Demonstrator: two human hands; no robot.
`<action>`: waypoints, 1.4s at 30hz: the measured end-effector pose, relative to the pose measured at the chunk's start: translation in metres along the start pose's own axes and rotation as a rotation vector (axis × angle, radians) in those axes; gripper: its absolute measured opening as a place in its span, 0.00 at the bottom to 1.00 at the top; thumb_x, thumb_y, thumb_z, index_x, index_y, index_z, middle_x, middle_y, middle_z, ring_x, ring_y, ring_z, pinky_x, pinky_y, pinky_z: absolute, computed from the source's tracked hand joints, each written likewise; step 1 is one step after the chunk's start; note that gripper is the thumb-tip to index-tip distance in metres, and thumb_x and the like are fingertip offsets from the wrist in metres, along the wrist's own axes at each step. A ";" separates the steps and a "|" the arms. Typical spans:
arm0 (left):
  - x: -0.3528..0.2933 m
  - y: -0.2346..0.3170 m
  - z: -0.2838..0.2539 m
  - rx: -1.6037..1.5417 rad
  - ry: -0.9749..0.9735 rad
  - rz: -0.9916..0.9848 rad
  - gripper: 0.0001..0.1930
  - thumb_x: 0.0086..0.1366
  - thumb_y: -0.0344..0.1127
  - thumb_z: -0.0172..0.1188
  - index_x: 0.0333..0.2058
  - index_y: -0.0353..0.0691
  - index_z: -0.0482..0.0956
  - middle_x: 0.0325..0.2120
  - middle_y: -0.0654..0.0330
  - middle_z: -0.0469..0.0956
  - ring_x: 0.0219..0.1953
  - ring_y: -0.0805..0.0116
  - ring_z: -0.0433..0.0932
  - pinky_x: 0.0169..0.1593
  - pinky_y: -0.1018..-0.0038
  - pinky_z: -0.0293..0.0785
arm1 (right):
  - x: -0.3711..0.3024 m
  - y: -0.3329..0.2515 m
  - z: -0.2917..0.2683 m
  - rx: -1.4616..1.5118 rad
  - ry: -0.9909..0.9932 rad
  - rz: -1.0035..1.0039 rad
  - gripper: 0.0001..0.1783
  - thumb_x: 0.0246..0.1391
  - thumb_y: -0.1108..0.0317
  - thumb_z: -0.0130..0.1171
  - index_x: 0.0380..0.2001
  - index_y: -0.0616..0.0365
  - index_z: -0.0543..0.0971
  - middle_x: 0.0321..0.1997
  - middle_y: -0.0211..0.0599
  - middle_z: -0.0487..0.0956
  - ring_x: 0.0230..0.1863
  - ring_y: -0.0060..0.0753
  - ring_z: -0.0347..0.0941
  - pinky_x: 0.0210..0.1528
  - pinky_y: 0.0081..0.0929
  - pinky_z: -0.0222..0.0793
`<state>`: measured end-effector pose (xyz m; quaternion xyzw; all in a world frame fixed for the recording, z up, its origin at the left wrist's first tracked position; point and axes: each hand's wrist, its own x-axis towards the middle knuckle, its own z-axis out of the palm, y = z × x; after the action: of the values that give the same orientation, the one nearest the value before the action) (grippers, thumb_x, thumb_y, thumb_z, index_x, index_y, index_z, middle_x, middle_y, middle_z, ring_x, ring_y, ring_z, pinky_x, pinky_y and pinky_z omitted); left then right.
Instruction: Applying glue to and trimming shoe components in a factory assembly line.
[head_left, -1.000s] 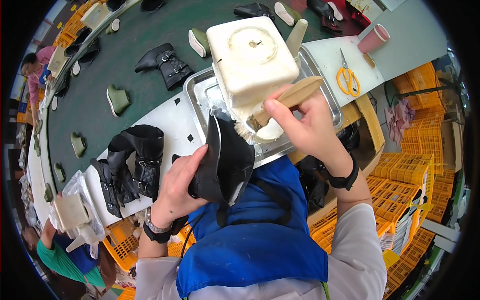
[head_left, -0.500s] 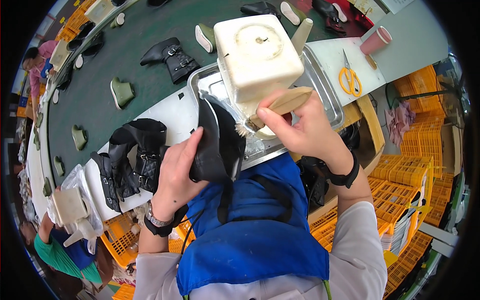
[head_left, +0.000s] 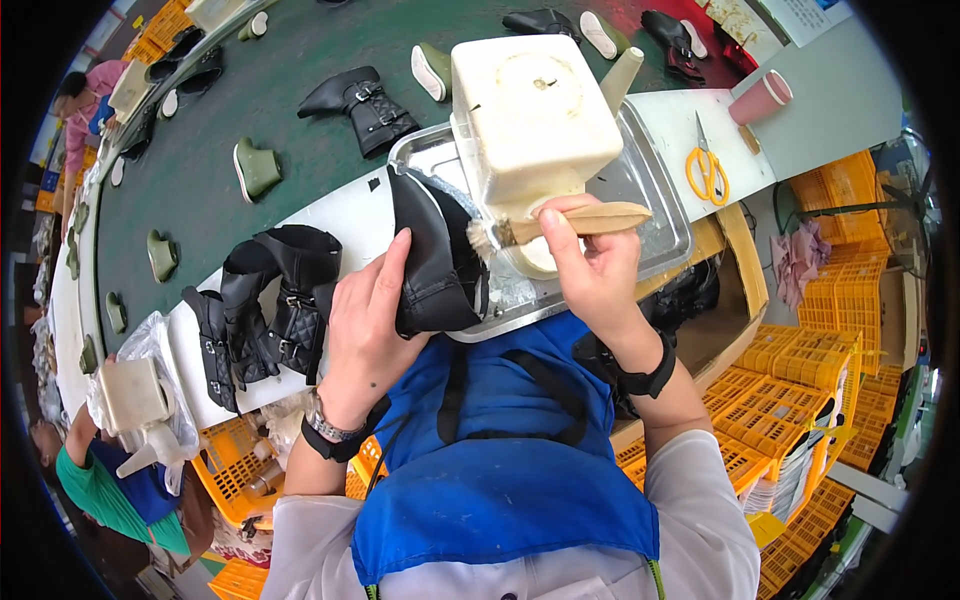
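My left hand (head_left: pixel 365 310) grips a black boot upper (head_left: pixel 430 270) by its outer side, with the wide opening turned toward my right. In my right hand (head_left: pixel 600 265) is a wooden-handled brush (head_left: pixel 628 216), held between thumb and fingers. Its pale bristles are at the boot's opening; I cannot tell whether they touch it. Behind the brush, a white plastic jug (head_left: pixel 540 110) stands upside down over the metal tray (head_left: pixel 655 180), its narrow part pointing toward me. The jug's lower end is partly hidden by the brush and my right hand.
Several black buckled boots (head_left: pixel 300 290) stand to my left. Orange-handled scissors (head_left: pixel 708 175) and a pink cup (head_left: pixel 762 97) lie right of the tray. Across the green belt (head_left: pixel 300 170) are small green boots (head_left: pixel 257 168). Yellow crates (head_left: pixel 790 380) are stacked at right; co-workers are at left.
The brush has turned from slanting to nearly level, and my right hand has lowered slightly with it. The boot upper has tilted in my left hand. The belt's shoes have shifted right.
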<state>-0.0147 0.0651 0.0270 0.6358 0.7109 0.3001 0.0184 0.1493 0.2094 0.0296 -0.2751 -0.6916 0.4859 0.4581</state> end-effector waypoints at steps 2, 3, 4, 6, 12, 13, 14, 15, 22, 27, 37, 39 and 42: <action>-0.001 0.001 -0.001 -0.014 -0.003 -0.002 0.46 0.32 0.23 0.65 0.57 0.38 0.59 0.42 0.50 0.71 0.41 0.53 0.71 0.46 0.66 0.67 | 0.005 0.004 0.003 -0.031 0.023 -0.065 0.05 0.50 0.72 0.56 0.26 0.63 0.77 0.16 0.27 0.72 0.15 0.14 0.61 0.17 0.16 0.57; -0.002 0.001 -0.001 -0.019 -0.019 0.000 0.46 0.32 0.23 0.65 0.57 0.37 0.59 0.42 0.51 0.71 0.41 0.53 0.71 0.46 0.66 0.67 | 0.008 0.006 0.004 -0.061 0.044 -0.130 0.05 0.50 0.72 0.56 0.26 0.63 0.77 0.15 0.27 0.72 0.15 0.14 0.62 0.17 0.16 0.57; -0.002 0.002 -0.002 -0.023 -0.034 0.002 0.46 0.32 0.23 0.65 0.57 0.37 0.59 0.41 0.51 0.72 0.41 0.53 0.71 0.46 0.66 0.67 | 0.009 0.004 0.006 -0.063 0.045 -0.130 0.05 0.50 0.72 0.56 0.26 0.63 0.77 0.15 0.27 0.72 0.15 0.14 0.62 0.17 0.16 0.57; -0.001 0.001 0.000 -0.020 0.004 0.018 0.46 0.32 0.23 0.66 0.57 0.38 0.59 0.41 0.52 0.72 0.39 0.54 0.71 0.45 0.67 0.66 | 0.012 -0.002 0.010 -0.077 0.034 -0.186 0.04 0.49 0.73 0.56 0.26 0.62 0.77 0.16 0.29 0.73 0.15 0.16 0.65 0.18 0.15 0.59; 0.001 -0.009 0.000 0.054 0.110 0.057 0.46 0.31 0.22 0.65 0.57 0.39 0.59 0.40 0.53 0.71 0.37 0.56 0.71 0.43 0.67 0.65 | 0.004 -0.015 0.005 -0.146 -0.156 -0.215 0.01 0.47 0.75 0.57 0.25 0.61 0.76 0.19 0.30 0.74 0.15 0.17 0.66 0.17 0.15 0.60; 0.000 -0.010 0.000 0.076 0.139 0.067 0.46 0.31 0.22 0.64 0.56 0.38 0.59 0.40 0.53 0.71 0.37 0.56 0.71 0.43 0.67 0.65 | 0.003 -0.017 0.006 -0.145 -0.159 -0.216 0.01 0.47 0.75 0.57 0.25 0.61 0.76 0.19 0.30 0.74 0.15 0.17 0.66 0.17 0.15 0.60; 0.000 -0.011 0.001 0.077 0.140 0.065 0.46 0.31 0.22 0.64 0.56 0.38 0.59 0.40 0.53 0.71 0.37 0.56 0.71 0.43 0.67 0.65 | 0.002 -0.019 0.007 -0.134 -0.196 -0.194 0.01 0.47 0.76 0.57 0.24 0.61 0.76 0.19 0.30 0.74 0.14 0.17 0.65 0.17 0.16 0.59; 0.000 -0.012 0.001 0.101 0.172 0.073 0.47 0.30 0.21 0.64 0.56 0.38 0.59 0.40 0.52 0.71 0.37 0.56 0.71 0.43 0.66 0.65 | 0.000 -0.021 0.007 -0.124 -0.231 -0.171 0.01 0.46 0.76 0.57 0.24 0.61 0.76 0.19 0.30 0.74 0.14 0.17 0.65 0.17 0.16 0.59; 0.001 -0.019 0.006 0.199 0.236 0.084 0.44 0.31 0.20 0.65 0.55 0.35 0.61 0.42 0.50 0.71 0.42 0.52 0.70 0.46 0.64 0.65 | 0.000 -0.026 0.011 -0.126 -0.311 -0.077 0.04 0.47 0.74 0.56 0.22 0.61 0.75 0.13 0.29 0.71 0.13 0.18 0.64 0.17 0.18 0.59; 0.001 -0.027 0.015 0.280 0.336 0.151 0.42 0.32 0.21 0.61 0.54 0.42 0.64 0.42 0.50 0.69 0.41 0.54 0.70 0.46 0.62 0.63 | 0.013 -0.026 0.012 -0.069 -0.528 0.075 0.07 0.51 0.69 0.55 0.26 0.63 0.75 0.18 0.25 0.71 0.19 0.13 0.62 0.21 0.15 0.57; -0.001 -0.030 0.011 0.294 0.314 0.169 0.40 0.36 0.23 0.65 0.53 0.35 0.62 0.43 0.49 0.70 0.43 0.51 0.70 0.48 0.62 0.63 | 0.009 -0.008 0.010 -0.010 -0.403 0.135 0.07 0.52 0.68 0.54 0.29 0.62 0.75 0.20 0.23 0.72 0.21 0.13 0.63 0.23 0.14 0.59; -0.002 -0.028 0.009 0.262 0.284 0.150 0.40 0.35 0.22 0.65 0.53 0.35 0.62 0.43 0.49 0.70 0.43 0.51 0.70 0.47 0.63 0.63 | 0.006 -0.010 0.011 -0.058 -0.348 0.010 0.05 0.50 0.70 0.56 0.27 0.61 0.76 0.19 0.26 0.72 0.18 0.14 0.64 0.21 0.16 0.60; -0.004 -0.025 0.006 0.212 0.238 0.129 0.41 0.35 0.22 0.65 0.54 0.35 0.62 0.42 0.50 0.70 0.43 0.52 0.70 0.47 0.64 0.63 | 0.005 -0.010 0.015 -0.125 -0.251 -0.199 0.03 0.47 0.73 0.57 0.25 0.60 0.76 0.19 0.30 0.73 0.16 0.17 0.67 0.19 0.18 0.62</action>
<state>-0.0339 0.0640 0.0090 0.6384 0.6935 0.2970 -0.1524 0.1340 0.2037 0.0394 -0.1703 -0.7962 0.4246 0.3960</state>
